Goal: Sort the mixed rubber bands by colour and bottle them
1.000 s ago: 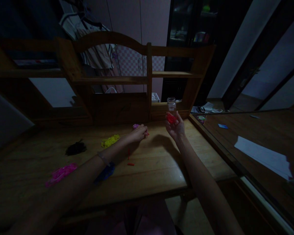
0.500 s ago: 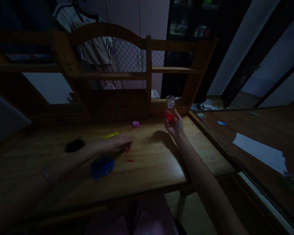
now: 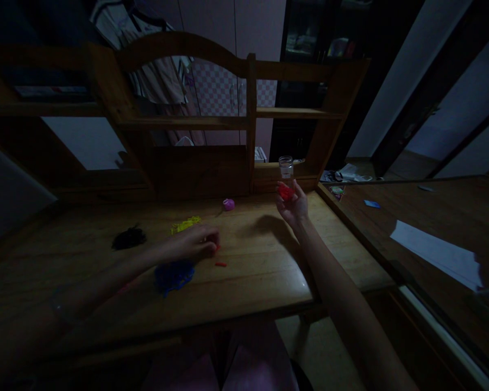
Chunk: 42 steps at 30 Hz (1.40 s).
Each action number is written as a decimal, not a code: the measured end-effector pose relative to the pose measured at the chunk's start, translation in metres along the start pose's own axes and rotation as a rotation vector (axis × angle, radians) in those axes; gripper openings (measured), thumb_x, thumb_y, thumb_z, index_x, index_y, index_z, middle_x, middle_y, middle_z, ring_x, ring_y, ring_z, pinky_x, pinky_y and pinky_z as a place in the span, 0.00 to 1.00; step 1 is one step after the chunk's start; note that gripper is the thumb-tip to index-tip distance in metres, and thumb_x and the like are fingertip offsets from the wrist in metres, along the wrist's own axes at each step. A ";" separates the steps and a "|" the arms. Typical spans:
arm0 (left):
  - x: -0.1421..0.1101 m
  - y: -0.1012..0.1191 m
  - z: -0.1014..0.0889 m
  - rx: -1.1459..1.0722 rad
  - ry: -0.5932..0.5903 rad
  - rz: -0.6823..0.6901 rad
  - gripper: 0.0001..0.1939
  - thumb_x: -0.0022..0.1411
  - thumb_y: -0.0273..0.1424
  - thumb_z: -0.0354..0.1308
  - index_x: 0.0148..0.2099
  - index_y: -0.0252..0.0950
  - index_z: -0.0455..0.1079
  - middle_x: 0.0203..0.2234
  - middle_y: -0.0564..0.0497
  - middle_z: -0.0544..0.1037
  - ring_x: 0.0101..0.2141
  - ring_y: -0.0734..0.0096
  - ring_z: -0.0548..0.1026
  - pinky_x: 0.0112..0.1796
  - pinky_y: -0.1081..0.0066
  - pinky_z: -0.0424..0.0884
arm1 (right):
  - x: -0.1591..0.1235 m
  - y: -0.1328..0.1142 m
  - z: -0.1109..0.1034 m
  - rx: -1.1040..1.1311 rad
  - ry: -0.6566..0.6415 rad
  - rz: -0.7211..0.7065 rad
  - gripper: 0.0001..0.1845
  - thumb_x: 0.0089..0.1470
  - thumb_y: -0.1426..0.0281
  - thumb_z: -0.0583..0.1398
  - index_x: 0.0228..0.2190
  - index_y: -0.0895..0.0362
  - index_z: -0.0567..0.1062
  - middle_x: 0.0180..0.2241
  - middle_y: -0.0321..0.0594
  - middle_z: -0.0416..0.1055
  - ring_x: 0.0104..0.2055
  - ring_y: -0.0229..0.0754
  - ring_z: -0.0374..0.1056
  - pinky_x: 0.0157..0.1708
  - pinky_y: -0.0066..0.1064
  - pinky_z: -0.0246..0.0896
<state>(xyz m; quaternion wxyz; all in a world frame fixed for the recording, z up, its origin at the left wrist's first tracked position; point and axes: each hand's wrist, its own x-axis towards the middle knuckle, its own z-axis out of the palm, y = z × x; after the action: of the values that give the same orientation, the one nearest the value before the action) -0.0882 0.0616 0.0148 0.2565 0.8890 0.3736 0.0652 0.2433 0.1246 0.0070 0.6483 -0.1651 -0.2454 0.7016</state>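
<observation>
My right hand (image 3: 294, 209) holds up a clear jar (image 3: 286, 169) with its open mouth upward. Bright red pieces (image 3: 286, 192) lie in the bottom of the jar. Low over the wooden table, my left hand (image 3: 204, 239) has its fingers pinched together. A bit of a thin red strip (image 3: 217, 248) shows at its fingertips, mostly hidden. Another short red strip (image 3: 220, 264) lies on the wood just in front of that hand. A yellow pile of thin strands (image 3: 185, 225) is behind it, and a blue pile (image 3: 173, 277) is nearer to me, partly under my forearm.
A black tangled pile (image 3: 129, 238) lies at the left of the wooden table (image 3: 252, 277). A small purple object (image 3: 229, 205) sits near the back, before a wooden shelf (image 3: 204, 122). On the brown surface to the right are white papers (image 3: 436, 252) and a blue card (image 3: 371, 204).
The red strip hanging from my left fingers is now less visible, the hand having curled and turned slightly. My right hand keeps the jar raised; the whole view has shifted a little.
</observation>
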 end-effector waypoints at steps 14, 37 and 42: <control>-0.004 0.003 0.032 0.076 0.154 -0.239 0.09 0.59 0.38 0.55 0.36 0.39 0.72 0.34 0.49 0.77 0.39 0.61 0.72 0.37 0.67 0.63 | -0.003 0.001 0.003 -0.059 0.030 -0.017 0.18 0.57 0.57 0.59 0.37 0.59 0.76 0.28 0.40 0.76 0.21 0.32 0.64 0.17 0.21 0.60; -0.007 0.024 0.028 0.083 0.059 -0.001 0.10 0.62 0.38 0.55 0.35 0.37 0.68 0.35 0.49 0.72 0.38 0.63 0.68 0.39 0.66 0.63 | -0.004 0.001 0.003 -0.104 0.046 -0.027 0.17 0.56 0.56 0.60 0.36 0.58 0.77 0.28 0.39 0.76 0.21 0.32 0.65 0.18 0.22 0.61; -0.012 0.037 0.017 0.089 -0.002 0.054 0.09 0.64 0.36 0.51 0.36 0.37 0.67 0.36 0.49 0.70 0.38 0.64 0.67 0.40 0.66 0.63 | -0.006 0.000 0.007 -0.137 0.053 -0.039 0.18 0.56 0.55 0.59 0.36 0.57 0.77 0.29 0.38 0.76 0.21 0.32 0.65 0.18 0.22 0.61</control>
<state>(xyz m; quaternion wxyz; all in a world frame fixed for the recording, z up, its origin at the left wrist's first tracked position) -0.0678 0.0247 0.0196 0.2151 0.9094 0.3517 0.0547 0.2398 0.1177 0.0121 0.6552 -0.2229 -0.2785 0.6659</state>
